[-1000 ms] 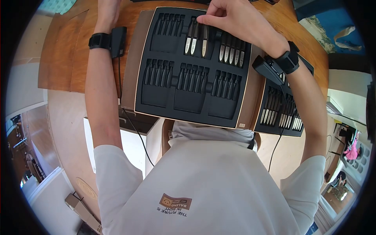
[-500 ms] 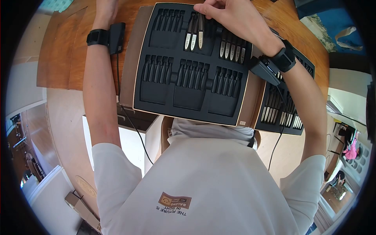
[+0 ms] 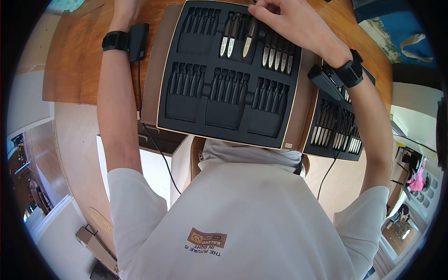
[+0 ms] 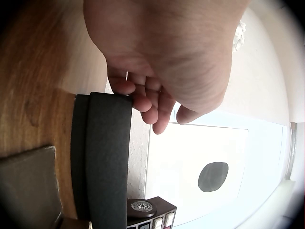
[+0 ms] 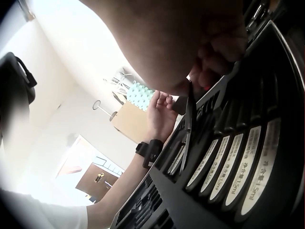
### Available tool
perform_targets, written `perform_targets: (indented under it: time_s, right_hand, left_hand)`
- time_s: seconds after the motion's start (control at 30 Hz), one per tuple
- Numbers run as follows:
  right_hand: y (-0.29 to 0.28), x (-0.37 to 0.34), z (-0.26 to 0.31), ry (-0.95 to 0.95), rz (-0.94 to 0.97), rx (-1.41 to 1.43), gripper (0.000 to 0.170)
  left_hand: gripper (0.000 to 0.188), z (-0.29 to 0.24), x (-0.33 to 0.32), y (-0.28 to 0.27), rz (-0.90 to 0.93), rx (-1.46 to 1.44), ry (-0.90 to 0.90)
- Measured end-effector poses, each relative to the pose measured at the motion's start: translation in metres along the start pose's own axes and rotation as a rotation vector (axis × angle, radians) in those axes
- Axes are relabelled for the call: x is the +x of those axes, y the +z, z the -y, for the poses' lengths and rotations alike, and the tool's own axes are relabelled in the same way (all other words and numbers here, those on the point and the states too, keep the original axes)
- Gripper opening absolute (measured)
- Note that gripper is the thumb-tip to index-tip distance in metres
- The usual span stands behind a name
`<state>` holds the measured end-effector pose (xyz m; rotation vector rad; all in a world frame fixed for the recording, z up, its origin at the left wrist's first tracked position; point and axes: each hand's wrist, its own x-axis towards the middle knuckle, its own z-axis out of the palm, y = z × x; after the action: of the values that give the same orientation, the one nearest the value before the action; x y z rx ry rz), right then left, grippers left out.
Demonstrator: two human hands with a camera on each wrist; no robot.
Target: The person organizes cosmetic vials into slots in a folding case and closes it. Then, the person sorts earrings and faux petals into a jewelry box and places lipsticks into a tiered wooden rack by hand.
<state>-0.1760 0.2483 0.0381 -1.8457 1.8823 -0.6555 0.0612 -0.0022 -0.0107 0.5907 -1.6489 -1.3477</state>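
In the head view my right hand [image 3: 291, 23] pinches the top end of a slim black tube with a pale label [image 3: 249, 42], which leans at a slant over the upper middle compartment of a black molded tray [image 3: 224, 123]. Two similar labelled tubes [image 3: 228, 39] stand left of it there. The right wrist view shows the held tube [image 5: 188, 131] edge-on, below my dark, shaded fingers. My left hand [image 4: 157, 57] hangs with loosely curled fingers, their tips overlapping the end of a dark grey slab [image 4: 108, 157] in the left wrist view.
Several labelled tubes [image 3: 277, 53] fill the upper right compartment. A second black tray [image 3: 317, 149] with more tubes lies to the right, partly under my right forearm. A wooden table [image 3: 74, 70] extends leftward. Cables [image 3: 161, 168] run down from both wrists.
My right hand first shifts slightly left with the tube, then back right, and the tube now slants away from the two beside it. The left arm stays nearly still.
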Motion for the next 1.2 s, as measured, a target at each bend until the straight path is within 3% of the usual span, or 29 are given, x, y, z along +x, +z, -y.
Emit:
perform_targets:
  time_s: [0.3,0.53,0.63,0.7,0.73,0.8,0.9,1.2]
  right_hand:
    - [-0.001,-0.003,0.025,0.108,0.041,-0.078,0.035]
    - [0.002,-0.007,0.022,0.045,0.055,-0.251,0.034]
    - [-0.009,-0.013,0.023,-0.039,0.107,-0.196,0.028]
    - [-0.008,-0.020,0.014,-0.254,0.035,-0.228,0.021]
    - [-0.009,-0.022,0.010,-0.258,0.038,-0.229,0.021]
    - [-0.009,-0.026,0.003,-0.500,-0.007,-0.338,0.020]
    - [0.009,-0.035,-0.013,-0.587,-0.141,-0.469,0.022]
    - [0.010,-0.044,-0.005,-0.627,-0.052,-0.577,0.026]
  left_hand:
    - [0.035,0.008,0.005,-0.003,-0.020,-0.013,-0.002]
    - [0.035,-0.006,-0.003,0.005,-0.021,0.025,-0.009]
    - [0.034,-0.003,-0.002,0.004,-0.036,0.015,-0.017]
    - [0.034,-0.001,0.001,0.002,-0.039,0.007,-0.029]
    - [0.034,-0.001,0.001,0.002,-0.044,0.007,-0.029]
    - [0.035,0.000,0.002,0.000,-0.035,0.028,-0.025]
    - [0.036,0.001,0.001,0.000,-0.019,0.010,-0.005]
    - [0.034,0.005,0.003,-0.003,0.002,-0.023,0.002]
